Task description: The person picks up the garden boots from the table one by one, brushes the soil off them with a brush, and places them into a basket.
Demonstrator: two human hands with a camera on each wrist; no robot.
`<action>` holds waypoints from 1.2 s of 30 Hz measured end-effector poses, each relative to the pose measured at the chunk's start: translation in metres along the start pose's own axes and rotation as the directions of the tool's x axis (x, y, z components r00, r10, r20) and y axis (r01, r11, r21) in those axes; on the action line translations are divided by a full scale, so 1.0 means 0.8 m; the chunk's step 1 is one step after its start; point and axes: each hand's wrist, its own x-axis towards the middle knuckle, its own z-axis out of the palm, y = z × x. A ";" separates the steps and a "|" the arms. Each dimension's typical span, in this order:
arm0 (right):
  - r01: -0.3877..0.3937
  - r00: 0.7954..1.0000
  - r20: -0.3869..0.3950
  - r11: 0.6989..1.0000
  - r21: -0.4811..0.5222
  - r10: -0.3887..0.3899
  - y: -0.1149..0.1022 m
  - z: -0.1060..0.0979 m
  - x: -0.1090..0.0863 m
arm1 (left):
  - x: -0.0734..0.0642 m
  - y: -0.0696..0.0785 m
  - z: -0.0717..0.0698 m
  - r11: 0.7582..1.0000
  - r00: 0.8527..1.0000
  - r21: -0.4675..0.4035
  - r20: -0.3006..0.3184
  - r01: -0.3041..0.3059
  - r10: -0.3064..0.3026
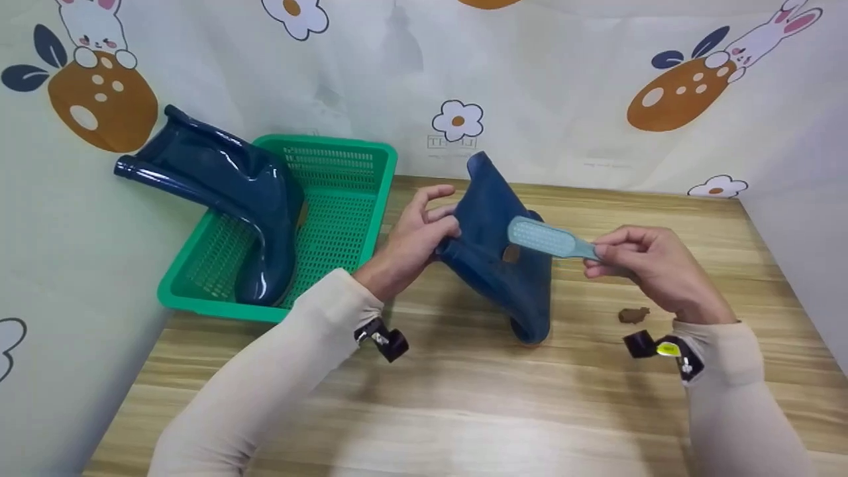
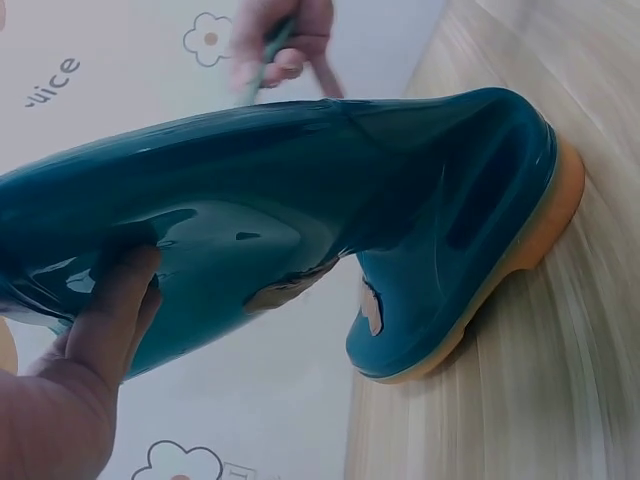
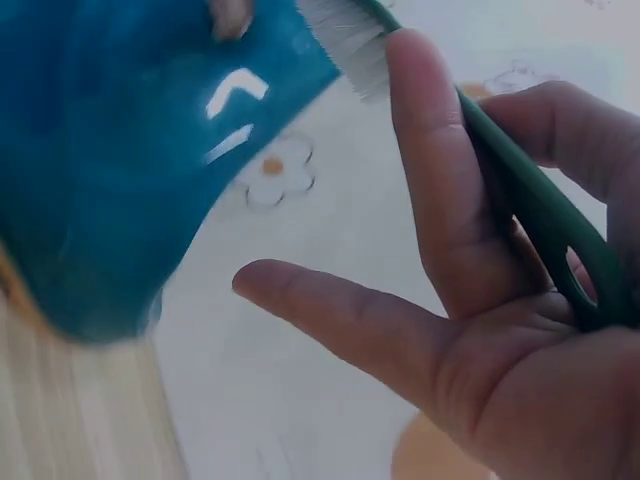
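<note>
My left hand (image 1: pixel 421 235) grips the shaft of a dark blue rubber boot (image 1: pixel 493 212) near its top. The left wrist view shows that boot (image 2: pixel 440 230) tilted, its tan sole against the wooden surface. Brown, mud-like patches (image 2: pixel 290 288) mark its shaft and foot. My right hand (image 1: pixel 652 265) holds a green scrub brush (image 1: pixel 543 237) by its handle, just right of the shaft in the head view. Pale bristles (image 3: pixel 348 45) show close to the blue rubber in the right wrist view; whether they touch it I cannot tell.
A second blue boot (image 1: pixel 265 199) leans in a green plastic basket (image 1: pixel 387 192) at the left, its shaft sticking out over the rim. One brown lump (image 1: pixel 634 315) lies on the wooden tabletop (image 1: pixel 477 411) below my right hand. Patterned sheeting (image 1: pixel 556 79) stands behind.
</note>
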 end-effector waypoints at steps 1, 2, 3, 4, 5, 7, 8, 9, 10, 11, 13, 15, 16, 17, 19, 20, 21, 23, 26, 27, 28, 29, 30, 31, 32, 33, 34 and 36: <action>0.000 1.000 0.016 1.000 0.001 0.000 0.001 0.004 0.003 | 0.000 0.001 0.000 1.000 1.000 0.005 0.001 -0.001 0.001; -0.008 1.000 0.029 1.000 -0.009 0.008 0.004 0.007 0.005 | 0.000 0.001 0.000 1.000 1.000 0.006 0.003 -0.003 0.003; -0.020 0.999 0.037 0.999 -0.033 0.021 0.007 0.009 0.006 | 0.000 0.001 0.000 1.000 1.000 0.004 0.000 -0.005 0.005; -0.039 0.999 0.034 0.997 -0.067 0.041 0.011 0.010 0.006 | 0.000 0.002 -0.001 1.000 1.000 -0.001 -0.003 -0.006 0.006; -0.057 0.998 0.029 0.992 -0.110 0.061 0.015 0.008 0.005 | 0.000 0.002 -0.001 1.000 1.000 -0.009 -0.008 -0.008 0.008; -0.093 0.995 0.011 0.977 -0.192 0.097 0.019 0.001 -0.002 | 0.000 0.002 -0.003 0.999 1.000 -0.030 -0.017 -0.011 0.010; -0.102 0.995 -0.001 0.970 -0.219 0.104 0.019 -0.003 -0.006 | 0.000 0.001 -0.004 0.999 1.000 -0.039 -0.024 -0.011 0.010; -0.106 0.994 -0.014 0.969 -0.225 0.106 0.018 -0.007 -0.010 | 0.000 0.001 -0.004 0.999 1.000 -0.045 -0.030 -0.010 0.009; -0.104 0.995 -0.023 0.971 -0.215 0.101 0.015 -0.011 -0.013 | 0.000 0.001 -0.004 0.999 0.999 -0.049 -0.032 -0.010 0.009; -0.091 0.996 -0.026 0.979 -0.183 0.087 0.012 -0.013 -0.015 | -0.001 0.000 -0.004 0.999 0.999 -0.049 -0.031 -0.010 0.008; -0.049 0.999 -0.028 0.994 -0.097 0.047 0.005 -0.012 -0.015 | -0.001 -0.001 -0.002 0.999 1.000 -0.039 -0.023 -0.007 0.006; -0.007 1.000 -0.020 1.000 -0.012 0.007 0.000 -0.004 -0.009 | -0.001 -0.001 0.000 0.999 1.000 -0.032 -0.007 -0.010 0.010; 0.007 1.000 -0.010 1.000 -0.004 -0.007 0.000 0.001 -0.005 | -0.001 -0.002 0.000 0.999 1.000 -0.030 0.002 -0.013 0.013; 0.013 1.000 0.000 1.000 -0.002 -0.013 0.002 0.006 -0.001 | -0.001 -0.002 0.001 1.000 1.000 -0.021 0.006 -0.016 0.016; 0.008 1.000 0.019 1.000 -0.022 -0.007 0.010 0.014 0.007 | -0.001 -0.002 0.001 1.000 1.000 0.004 0.004 -0.025 0.025; -0.006 1.000 0.019 0.999 -0.038 0.007 0.016 0.016 0.009 | -0.001 -0.003 0.000 0.999 1.000 0.012 -0.002 -0.030 0.030; -0.022 1.000 0.015 0.998 -0.066 0.023 0.021 0.016 0.009 | 0.000 -0.003 -0.002 0.999 0.999 0.019 -0.011 -0.033 0.034; -0.078 0.997 -0.013 0.989 -0.129 0.077 0.031 0.012 0.007 | 0.000 -0.004 -0.005 0.999 0.999 0.029 -0.034 -0.034 0.035; -0.170 0.985 -0.064 0.966 -0.194 0.161 0.036 0.001 -0.002 | -0.001 -0.007 -0.008 1.000 0.998 0.008 -0.052 -0.024 0.024; -0.176 0.984 -0.064 0.966 -0.192 0.167 0.034 -0.003 -0.004 | -0.002 -0.008 -0.009 1.000 0.998 0.006 -0.054 -0.022 0.022; -0.177 0.984 -0.065 0.969 -0.170 0.169 0.032 -0.005 -0.007 | -0.003 -0.008 -0.009 1.000 0.998 0.006 -0.051 -0.021 0.021; -0.165 0.986 -0.061 0.977 -0.138 0.157 0.028 -0.007 -0.008 | -0.003 -0.009 -0.009 1.000 0.999 0.006 -0.045 -0.024 0.025; -0.135 0.990 -0.052 0.986 -0.094 0.130 0.023 -0.008 -0.009 | -0.004 -0.009 -0.008 1.000 0.999 0.008 -0.042 -0.028 0.028; -0.099 0.994 -0.044 0.994 -0.055 0.097 0.019 -0.008 -0.009 | -0.004 -0.008 -0.007 0.999 0.999 0.011 -0.038 -0.034 0.034; -0.062 0.998 -0.032 0.998 -0.017 0.061 0.015 -0.006 -0.008 | -0.004 -0.008 -0.006 0.999 0.999 0.014 -0.033 -0.040 0.040; -0.037 0.999 -0.025 0.999 0.017 0.038 0.011 -0.004 -0.006 | -0.004 -0.007 -0.005 0.999 0.998 0.021 -0.029 -0.046 0.046; -0.023 0.999 -0.021 0.999 0.023 0.024 0.010 -0.001 -0.004 | -0.004 -0.007 -0.004 0.998 0.998 0.022 -0.024 -0.051 0.051; -0.023 1.000 -0.010 1.000 -0.011 0.022 0.010 0.006 0.002 | -0.004 -0.006 -0.004 0.998 0.998 0.035 -0.023 -0.053 0.054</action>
